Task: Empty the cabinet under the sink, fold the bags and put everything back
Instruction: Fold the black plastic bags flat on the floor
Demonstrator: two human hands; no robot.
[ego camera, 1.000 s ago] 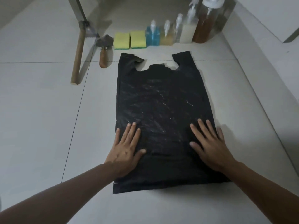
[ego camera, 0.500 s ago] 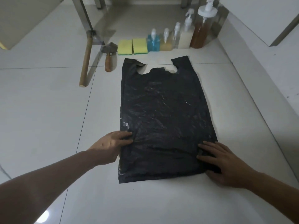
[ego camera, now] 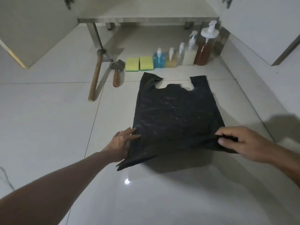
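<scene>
A black plastic bag [ego camera: 175, 114] lies on the white tiled floor, handles pointing away from me. Its near end is lifted off the floor. My left hand [ego camera: 121, 143] grips the bag's near left edge, fingers on top. My right hand [ego camera: 243, 143] pinches the near right corner between thumb and fingers. Beyond the bag stands the open cabinet [ego camera: 146, 18] under the sink, its floor bare as far as I can see.
Along the cabinet front stand two yellow sponges [ego camera: 139, 63], a blue bottle [ego camera: 159, 59], several pump and spray bottles [ego camera: 188, 54] and a big brown bottle [ego camera: 204, 49]. A long wooden-handled tool [ego camera: 95, 77] and a small trowel [ego camera: 116, 72] lie left. Open cabinet doors flank both sides.
My hands slid from flat on the bag to its near side edges, took hold of them and raised the near end off the floor. The view tilted up toward the cabinet.
</scene>
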